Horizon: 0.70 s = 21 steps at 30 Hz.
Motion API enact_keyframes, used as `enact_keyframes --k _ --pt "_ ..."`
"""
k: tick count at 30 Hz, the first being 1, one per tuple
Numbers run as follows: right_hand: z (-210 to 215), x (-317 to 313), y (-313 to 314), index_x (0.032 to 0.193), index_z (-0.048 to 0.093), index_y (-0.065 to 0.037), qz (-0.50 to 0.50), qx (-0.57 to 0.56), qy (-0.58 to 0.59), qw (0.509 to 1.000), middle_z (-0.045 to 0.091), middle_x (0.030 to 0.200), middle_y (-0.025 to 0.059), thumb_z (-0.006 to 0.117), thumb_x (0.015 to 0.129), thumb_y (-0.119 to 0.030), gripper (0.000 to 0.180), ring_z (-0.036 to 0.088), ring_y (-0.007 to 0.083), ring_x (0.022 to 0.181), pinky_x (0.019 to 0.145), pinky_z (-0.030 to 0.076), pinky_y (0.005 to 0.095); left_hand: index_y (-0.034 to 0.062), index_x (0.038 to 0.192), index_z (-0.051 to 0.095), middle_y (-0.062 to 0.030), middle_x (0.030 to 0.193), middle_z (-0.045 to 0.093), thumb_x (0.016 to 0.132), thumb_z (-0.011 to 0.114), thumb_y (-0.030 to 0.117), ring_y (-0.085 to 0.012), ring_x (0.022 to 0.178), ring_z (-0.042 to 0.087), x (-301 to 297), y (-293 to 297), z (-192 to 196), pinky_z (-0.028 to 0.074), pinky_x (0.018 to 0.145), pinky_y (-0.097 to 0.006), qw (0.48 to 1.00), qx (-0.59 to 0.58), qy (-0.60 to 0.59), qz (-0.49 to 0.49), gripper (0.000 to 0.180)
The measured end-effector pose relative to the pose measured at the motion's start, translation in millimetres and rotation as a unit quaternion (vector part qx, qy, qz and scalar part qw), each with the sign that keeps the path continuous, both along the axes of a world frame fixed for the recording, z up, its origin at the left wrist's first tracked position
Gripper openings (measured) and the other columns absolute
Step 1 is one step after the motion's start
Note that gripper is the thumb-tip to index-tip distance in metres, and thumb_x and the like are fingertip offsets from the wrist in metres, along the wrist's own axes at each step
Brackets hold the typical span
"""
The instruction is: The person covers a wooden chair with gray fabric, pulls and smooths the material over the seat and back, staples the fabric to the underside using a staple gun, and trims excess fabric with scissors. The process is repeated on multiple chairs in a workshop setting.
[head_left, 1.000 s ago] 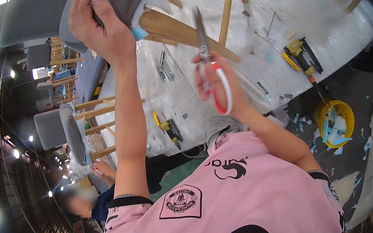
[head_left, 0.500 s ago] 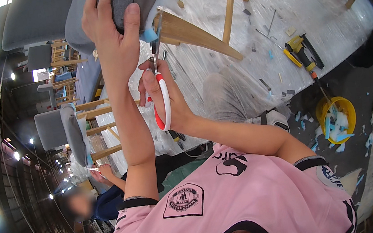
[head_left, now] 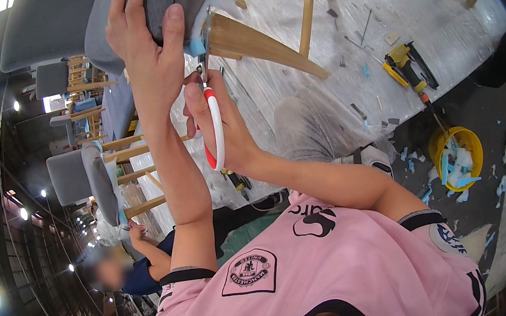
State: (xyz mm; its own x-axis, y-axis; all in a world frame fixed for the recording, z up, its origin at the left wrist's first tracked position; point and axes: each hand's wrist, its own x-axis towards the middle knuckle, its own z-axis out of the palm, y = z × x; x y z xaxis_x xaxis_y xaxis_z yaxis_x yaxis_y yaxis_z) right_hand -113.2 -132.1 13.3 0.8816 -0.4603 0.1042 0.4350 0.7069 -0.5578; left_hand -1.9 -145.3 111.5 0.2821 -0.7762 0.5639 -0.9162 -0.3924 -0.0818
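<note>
My left hand (head_left: 155,72) lies on the grey fabric seat (head_left: 101,34) of an overturned wooden chair, its fingers stretched out and thumb apart. My right hand (head_left: 236,136) is closed around the red-and-white handles of a pair of scissors (head_left: 216,121). Their blades point up along the seat's edge, beside a scrap of light blue foam (head_left: 195,46) and the base of a wooden chair leg (head_left: 270,42). How far the blades are parted is hard to see. The tips of my left fingers run out at the frame's top.
Plastic film covers the work surface, strewn with dark scraps. A yellow-and-black staple gun (head_left: 411,70) with a hose lies right. Below it on the floor stands a yellow bucket (head_left: 472,145) of blue and white foam scraps. Left, a co-worker's hand (head_left: 137,231) is at another grey chair (head_left: 70,175).
My right hand and the scissors have shifted slightly up and left along the seat edge. My left hand stays on the seat. The co-worker's hand has moved up toward their chair.
</note>
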Motion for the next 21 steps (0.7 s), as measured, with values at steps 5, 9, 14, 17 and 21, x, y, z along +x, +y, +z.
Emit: enact_keyframes --k 5,9,14,17,21 --pt "3.7 1.8 2.2 0.116 0.046 -0.002 -0.016 0.016 0.02 1.0 0.054 0.067 0.0082 0.047 0.108 -0.05 0.049 0.054 0.0156 0.058 0.054 0.042 0.0319 0.0136 0.15 0.051 -0.0151 0.158 0.042 0.104 0.058 0.036 -0.0317 0.147 0.037 -2.5 -1.2 -0.5 0.029 0.12 -0.044 1.0 -0.003 0.006 0.006 0.052" --pt "3.9 -1.0 -3.3 0.11 0.05 -0.003 0.016 0.065 0.027 0.997 0.054 0.067 0.0048 0.053 0.106 -0.049 0.046 0.054 0.0109 0.05 0.045 0.04 0.0279 0.0128 0.15 0.05 -0.0156 0.157 0.042 0.104 0.058 0.036 -0.0319 0.147 0.037 -1.3 -2.6 0.3 0.029 0.12 -0.044 1.0 0.004 -0.003 0.0 0.053" --pt "-1.3 -0.4 -4.4 0.113 0.053 -0.005 0.034 0.098 0.004 0.995 0.054 0.068 0.0019 0.055 0.106 -0.045 0.041 0.051 0.0067 0.046 0.041 0.039 0.0245 0.012 0.147 0.054 -0.0153 0.156 0.045 0.102 0.061 0.034 -0.032 0.145 0.039 -4.4 -7.7 -4.0 0.031 0.118 -0.044 0.999 -0.035 -0.005 0.005 0.051" --pt "-12.5 -10.0 -9.3 0.119 0.053 -0.005 0.016 0.112 0.016 0.993 0.052 0.067 0.0014 0.054 0.108 -0.037 0.034 0.05 0.0075 0.048 0.042 0.04 0.0249 0.0116 0.137 0.063 -0.0139 0.148 0.053 0.097 0.067 0.029 -0.0307 0.14 0.043 4.6 -7.1 -18.9 0.033 0.115 -0.045 0.992 -0.117 -0.042 -0.009 0.044" --pt "-108.1 -27.1 -43.2 0.119 0.054 -0.006 0.013 0.221 -0.019 0.975 0.051 0.067 0.0013 0.056 0.107 -0.034 0.03 0.051 0.0129 0.047 0.042 0.041 0.0275 0.015 0.128 0.067 -0.0122 0.143 0.054 0.086 0.074 0.028 -0.0361 0.133 0.044 12.0 -12.5 -40.8 0.022 0.116 -0.051 0.973 -0.204 -0.102 0.028 0.045"
